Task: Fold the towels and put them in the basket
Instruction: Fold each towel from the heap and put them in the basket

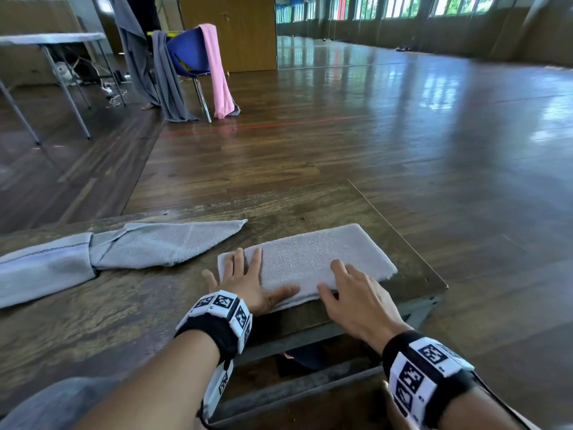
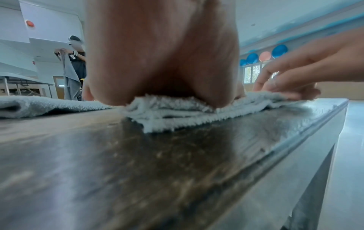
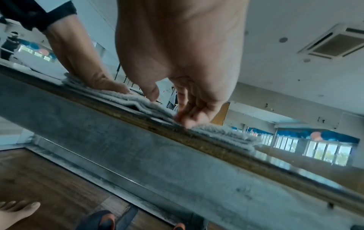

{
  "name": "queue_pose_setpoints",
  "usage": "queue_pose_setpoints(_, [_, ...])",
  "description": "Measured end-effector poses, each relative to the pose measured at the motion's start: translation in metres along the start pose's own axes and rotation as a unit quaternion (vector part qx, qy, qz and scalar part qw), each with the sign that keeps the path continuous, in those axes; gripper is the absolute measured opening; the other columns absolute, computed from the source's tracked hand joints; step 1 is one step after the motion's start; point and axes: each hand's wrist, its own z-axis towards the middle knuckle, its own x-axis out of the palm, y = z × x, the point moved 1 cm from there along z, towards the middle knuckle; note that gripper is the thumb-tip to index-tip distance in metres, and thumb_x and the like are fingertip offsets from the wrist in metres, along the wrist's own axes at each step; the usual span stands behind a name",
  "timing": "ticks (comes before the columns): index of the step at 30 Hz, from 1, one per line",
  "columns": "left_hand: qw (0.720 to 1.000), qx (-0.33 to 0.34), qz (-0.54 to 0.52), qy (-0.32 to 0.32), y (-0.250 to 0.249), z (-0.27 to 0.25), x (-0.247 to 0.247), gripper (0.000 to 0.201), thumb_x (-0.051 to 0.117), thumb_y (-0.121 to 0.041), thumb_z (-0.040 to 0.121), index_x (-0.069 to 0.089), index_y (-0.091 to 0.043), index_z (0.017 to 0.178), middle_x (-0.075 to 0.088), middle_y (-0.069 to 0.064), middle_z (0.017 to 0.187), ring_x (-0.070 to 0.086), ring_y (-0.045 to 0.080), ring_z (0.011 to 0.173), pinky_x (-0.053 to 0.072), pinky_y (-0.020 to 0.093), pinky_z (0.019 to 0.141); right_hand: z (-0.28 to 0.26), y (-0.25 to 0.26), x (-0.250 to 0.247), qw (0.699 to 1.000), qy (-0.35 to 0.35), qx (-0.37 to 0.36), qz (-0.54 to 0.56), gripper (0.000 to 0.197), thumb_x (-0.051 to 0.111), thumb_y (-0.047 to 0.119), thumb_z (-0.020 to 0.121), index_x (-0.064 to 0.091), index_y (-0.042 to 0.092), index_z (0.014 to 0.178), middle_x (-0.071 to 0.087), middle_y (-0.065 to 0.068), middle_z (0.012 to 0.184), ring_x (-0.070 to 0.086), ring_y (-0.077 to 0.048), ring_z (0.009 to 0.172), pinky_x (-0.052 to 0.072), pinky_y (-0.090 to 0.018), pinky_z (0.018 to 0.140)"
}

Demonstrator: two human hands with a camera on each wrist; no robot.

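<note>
A grey towel [image 1: 310,259], folded into a long narrow rectangle, lies on the right part of the wooden table [image 1: 93,321]. My left hand [image 1: 245,274] lies flat on its left end, fingers spread and straight. My right hand [image 1: 350,287] rests on the near right edge, fingertips and thumb touching the top layer. In the left wrist view the palm [image 2: 161,54] presses the stacked layers of the towel [image 2: 177,115]. In the right wrist view my right hand [image 3: 169,107] touches the towel [image 3: 226,133] with lightly curved fingers. A second grey towel [image 1: 139,243] lies loosely bunched to the left. No basket shows.
The table's right edge [image 1: 403,231] runs close to the folded towel. A blue chair [image 1: 189,54] across the floor carries a pink towel [image 1: 217,72] and a grey one [image 1: 167,79]. Another person [image 2: 76,62] holds a grey cloth beside a folding table [image 1: 52,38].
</note>
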Motion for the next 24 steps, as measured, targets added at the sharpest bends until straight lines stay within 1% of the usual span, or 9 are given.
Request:
queue_pose_setpoints(4, [0.998,-0.040,0.042,-0.011,-0.001,-0.013,-0.011,0.133,0.009,-0.107,0.048,-0.007,-0.031,0.157,-0.003,0.008,0.165,-0.005,0.032,0.151,-0.005,0.064,0.113,-0.001,-0.004,0.000,0.998,0.037,0.026,-0.034,0.052,0.046,0.036,0.096,0.034,0.017,0.143,0.038,-0.008,0.145,0.040,-0.028,0.134,0.039,-0.039,0.105])
queue_pose_setpoints(6, [0.999,-0.042,0.024,-0.018,-0.002,-0.019,-0.013,0.133,0.005,-0.106,0.049,0.008,-0.030,0.158,0.002,0.013,0.164,-0.002,0.033,0.150,-0.008,0.063,0.114,-0.008,0.000,0.003,0.998,0.060,0.027,-0.016,0.068,0.051,0.026,0.090,0.023,0.019,0.152,0.018,-0.012,0.160,0.027,-0.031,0.145,0.033,-0.040,0.114])
queue_pose_setpoints(9, [0.999,-0.015,-0.024,-0.045,0.003,-0.029,-0.011,0.104,0.013,-0.097,0.066,0.040,-0.035,0.146,0.027,0.013,0.160,0.018,0.033,0.149,-0.010,0.063,0.113,-0.018,0.005,0.010,0.996,0.089,-0.022,-0.008,0.086,0.055,0.026,0.081,0.012,0.028,0.155,0.002,-0.007,0.164,0.016,-0.032,0.150,0.027,-0.041,0.120])
queue_pose_setpoints(11, [0.997,0.005,-0.055,-0.052,0.009,-0.036,-0.008,0.086,0.026,-0.087,0.078,0.045,-0.035,0.143,0.045,0.004,0.152,0.034,0.031,0.144,-0.008,0.065,0.113,-0.024,0.006,0.014,0.992,0.119,-0.045,-0.022,0.097,0.061,0.031,0.077,0.006,0.032,0.157,-0.004,-0.005,0.163,0.007,-0.031,0.151,0.024,-0.043,0.122])
queue_pose_setpoints(13, [0.995,0.013,-0.091,-0.045,0.012,-0.042,-0.004,0.077,0.036,-0.079,0.084,0.041,-0.035,0.147,0.048,-0.001,0.151,0.039,0.029,0.142,-0.004,0.064,0.114,-0.029,0.005,0.017,0.989,0.116,-0.065,-0.064,0.100,0.064,0.030,0.079,0.004,0.032,0.159,-0.004,-0.009,0.161,0.007,-0.032,0.149,0.027,-0.042,0.121])
queue_pose_setpoints(16, [0.985,0.018,-0.165,-0.042,0.016,-0.050,-0.005,0.067,0.047,-0.069,0.087,0.047,-0.034,0.145,0.050,-0.002,0.149,0.045,0.026,0.137,0.018,0.057,0.119,-0.034,0.004,0.019,0.992,0.070,-0.082,-0.069,0.089,0.062,0.021,0.087,0.011,0.036,0.158,0.001,-0.010,0.157,0.021,-0.031,0.143,0.039,-0.039,0.114])
queue_pose_setpoints(18, [0.975,0.029,-0.215,-0.041,0.019,-0.056,-0.010,0.048,0.052,-0.062,0.089,0.063,-0.034,0.126,0.065,-0.003,0.129,0.059,0.026,0.122,0.032,0.053,0.113,-0.035,0.002,0.018,0.993,0.065,-0.087,-0.041,0.079,0.060,0.021,0.090,0.021,0.043,0.155,0.002,-0.007,0.157,0.026,-0.031,0.140,0.043,-0.040,0.112])
queue_pose_setpoints(21, [0.968,0.037,-0.238,-0.068,0.023,-0.062,-0.019,0.029,0.050,-0.045,0.093,0.071,-0.030,0.105,0.071,-0.008,0.097,0.067,0.026,0.102,0.037,0.056,0.107,-0.033,0.001,0.015,0.994,0.071,-0.080,0.013,0.060,0.056,0.026,0.095,0.038,0.049,0.147,0.007,0.001,0.158,0.029,-0.028,0.140,0.044,-0.044,0.110])
queue_pose_setpoints(24, [0.973,0.029,-0.204,-0.107,0.027,-0.062,-0.027,0.040,0.048,-0.021,0.088,0.063,-0.029,0.124,0.068,-0.004,0.116,0.059,0.023,0.114,0.033,0.054,0.110,-0.027,0.006,0.010,0.990,0.028,-0.040,0.135,0.038,0.059,0.030,0.097,0.059,0.043,0.132,0.029,0.004,0.149,0.033,-0.024,0.136,0.042,-0.043,0.109])
